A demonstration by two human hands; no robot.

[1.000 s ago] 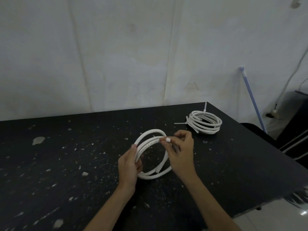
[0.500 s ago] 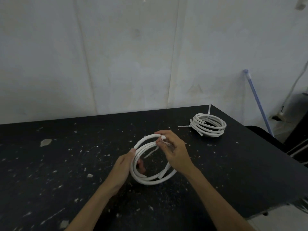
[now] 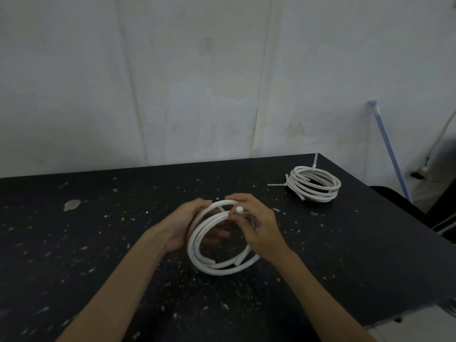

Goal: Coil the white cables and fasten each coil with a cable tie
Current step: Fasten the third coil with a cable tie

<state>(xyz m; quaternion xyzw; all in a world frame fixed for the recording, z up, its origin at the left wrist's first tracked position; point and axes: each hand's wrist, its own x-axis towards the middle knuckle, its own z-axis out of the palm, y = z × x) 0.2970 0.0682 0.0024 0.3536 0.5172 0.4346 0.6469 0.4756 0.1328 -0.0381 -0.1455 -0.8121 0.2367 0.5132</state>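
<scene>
A white cable coil point(image 3: 217, 264) stands tilted on the black table point(image 3: 98, 243) in front of me. My left hand point(image 3: 182, 228) cups the coil's left side from behind, its fingers showing through the loop. My right hand point(image 3: 259, 225) grips the top right of the coil and pinches a white cable tie point(image 3: 238, 210) there, the tie's head sticking up between thumb and fingertips. A second white coil point(image 3: 314, 184) lies flat at the table's far right, bound by cable ties whose tails stick out.
The table is speckled with white flecks and a pale patch point(image 3: 71, 204) at the left. Its right edge drops off near a dark chair point(image 3: 399, 206). A blue pole point(image 3: 389, 151) leans on the white wall behind.
My left hand slid from the coil's lower left up to its upper left. The right hand stayed at the top with the tie. The view shifted slightly.
</scene>
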